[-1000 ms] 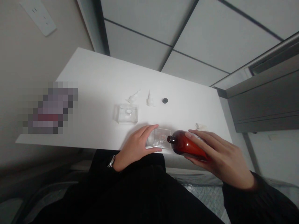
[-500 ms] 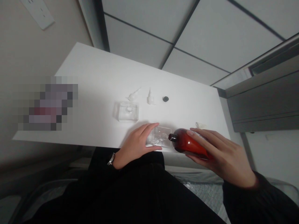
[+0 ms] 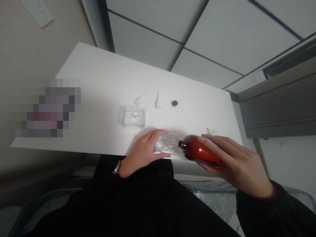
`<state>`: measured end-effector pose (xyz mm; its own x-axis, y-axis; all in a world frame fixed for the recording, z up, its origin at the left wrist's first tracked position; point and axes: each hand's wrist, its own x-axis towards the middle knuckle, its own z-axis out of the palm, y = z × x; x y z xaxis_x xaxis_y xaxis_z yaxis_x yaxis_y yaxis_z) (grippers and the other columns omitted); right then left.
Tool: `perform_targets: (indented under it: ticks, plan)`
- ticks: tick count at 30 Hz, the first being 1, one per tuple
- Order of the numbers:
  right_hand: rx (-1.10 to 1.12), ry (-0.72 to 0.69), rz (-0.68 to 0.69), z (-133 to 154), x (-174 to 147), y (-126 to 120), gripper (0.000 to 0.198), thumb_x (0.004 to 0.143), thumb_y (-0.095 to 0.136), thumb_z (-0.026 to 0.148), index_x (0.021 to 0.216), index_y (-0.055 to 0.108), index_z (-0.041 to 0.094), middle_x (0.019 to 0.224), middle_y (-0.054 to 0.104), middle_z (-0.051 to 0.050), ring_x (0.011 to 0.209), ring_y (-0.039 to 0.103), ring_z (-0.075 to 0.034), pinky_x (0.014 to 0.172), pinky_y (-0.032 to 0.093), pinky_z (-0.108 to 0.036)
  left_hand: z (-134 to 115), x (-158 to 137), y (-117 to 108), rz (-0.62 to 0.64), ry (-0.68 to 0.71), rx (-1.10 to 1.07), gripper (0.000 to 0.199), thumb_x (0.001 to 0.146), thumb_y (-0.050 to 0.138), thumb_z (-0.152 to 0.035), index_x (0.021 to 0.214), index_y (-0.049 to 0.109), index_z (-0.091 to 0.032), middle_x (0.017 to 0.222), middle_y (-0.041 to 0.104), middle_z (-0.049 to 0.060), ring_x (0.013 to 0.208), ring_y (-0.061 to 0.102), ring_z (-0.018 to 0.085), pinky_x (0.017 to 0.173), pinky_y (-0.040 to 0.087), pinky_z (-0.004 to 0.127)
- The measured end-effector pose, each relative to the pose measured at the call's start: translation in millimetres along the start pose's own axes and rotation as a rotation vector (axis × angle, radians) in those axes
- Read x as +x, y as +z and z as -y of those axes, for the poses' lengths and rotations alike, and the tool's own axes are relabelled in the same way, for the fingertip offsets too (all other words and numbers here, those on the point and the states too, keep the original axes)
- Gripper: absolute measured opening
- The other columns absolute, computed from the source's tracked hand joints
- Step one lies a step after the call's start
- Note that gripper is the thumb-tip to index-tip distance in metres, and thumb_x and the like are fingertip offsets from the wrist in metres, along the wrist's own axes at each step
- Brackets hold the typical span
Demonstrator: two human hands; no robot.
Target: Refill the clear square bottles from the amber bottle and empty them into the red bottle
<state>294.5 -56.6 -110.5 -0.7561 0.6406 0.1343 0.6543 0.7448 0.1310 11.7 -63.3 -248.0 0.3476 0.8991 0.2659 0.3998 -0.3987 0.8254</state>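
My right hand (image 3: 237, 161) is wrapped round a glossy reddish-brown bottle (image 3: 201, 152), tilted nearly onto its side. Its uncapped dark neck points left, at the mouth of a clear square bottle (image 3: 175, 138) by the table's front edge. Whether liquid is flowing I cannot make out. Thumb and fingers of my left hand (image 3: 143, 146) grip that clear bottle from its left side. A second clear square bottle (image 3: 134, 121) stands farther back to the left. Behind it lie two whitish pump heads, one slanted (image 3: 140, 99) and one straighter (image 3: 158, 103), and a black cap (image 3: 174, 103).
The white table (image 3: 106, 82) ends at its front edge just below my hands. A small crumpled whitish piece (image 3: 211, 131) lies behind the brown bottle. At the table's left end is a blurred-out object (image 3: 51, 108). Grey-white panels (image 3: 148, 29) rise behind the table.
The view has shifted very slightly. Both hands and both bottles they hold keep practically the same pose.
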Motion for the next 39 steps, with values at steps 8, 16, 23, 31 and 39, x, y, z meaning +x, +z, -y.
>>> perform_targets:
  ticks: [8, 16, 23, 31, 39]
  plan:
    - [-0.012, -0.008, -0.002, 0, 0, -2, 0.07, 0.101, 0.07, 0.037, 0.163, 0.042, 0.022, 0.128, 0.076, -0.014, 0.105, 0.076, -0.031, 0.079, 0.065, -0.043, 1, -1, 1, 0.008, -0.069, 0.001, 0.077, 0.085, 0.085, -0.056, 0.146, 0.048, -0.024, 0.142, 0.068, 0.012, 0.127, 0.07, 0.031, 0.107, 0.059, 0.045]
    - [-0.016, -0.014, 0.019, -1, 1, -4, 0.072, 0.101, 0.07, 0.035, 0.165, 0.041, 0.022, 0.131, 0.075, -0.014, 0.108, 0.075, -0.031, 0.081, 0.063, -0.041, -1, -1, 0, 0.005, -0.06, -0.005, 0.077, 0.085, 0.086, -0.054, 0.146, 0.049, -0.023, 0.142, 0.069, 0.013, 0.127, 0.071, 0.031, 0.108, 0.059, 0.046]
    - [-0.033, -0.008, 0.015, -1, 1, -6, 0.056, 0.1, 0.072, 0.035, 0.151, 0.056, 0.02, 0.131, 0.075, -0.013, 0.108, 0.075, -0.028, 0.081, 0.062, -0.038, -3, 0, 0, -0.006, -0.038, 0.004, 0.077, 0.084, 0.088, -0.051, 0.144, 0.049, -0.021, 0.142, 0.069, 0.014, 0.127, 0.071, 0.031, 0.108, 0.059, 0.045]
    - [-0.044, -0.023, 0.013, 0, 4, -9, 0.051, 0.1, 0.072, 0.034, 0.146, 0.059, 0.018, 0.13, 0.075, -0.014, 0.107, 0.075, -0.028, 0.079, 0.062, -0.038, -3, 0, -1, -0.004, -0.041, 0.006, 0.077, 0.084, 0.088, -0.05, 0.144, 0.048, -0.022, 0.142, 0.069, 0.014, 0.127, 0.071, 0.03, 0.108, 0.059, 0.045]
    - [-0.058, -0.026, 0.018, 0, 5, -10, 0.051, 0.101, 0.07, 0.035, 0.148, 0.058, 0.019, 0.13, 0.076, -0.013, 0.108, 0.075, -0.028, 0.081, 0.061, -0.038, -2, 0, -1, 0.011, -0.07, 0.003, 0.078, 0.083, 0.089, -0.051, 0.145, 0.049, -0.023, 0.142, 0.069, 0.013, 0.128, 0.07, 0.031, 0.108, 0.059, 0.046]
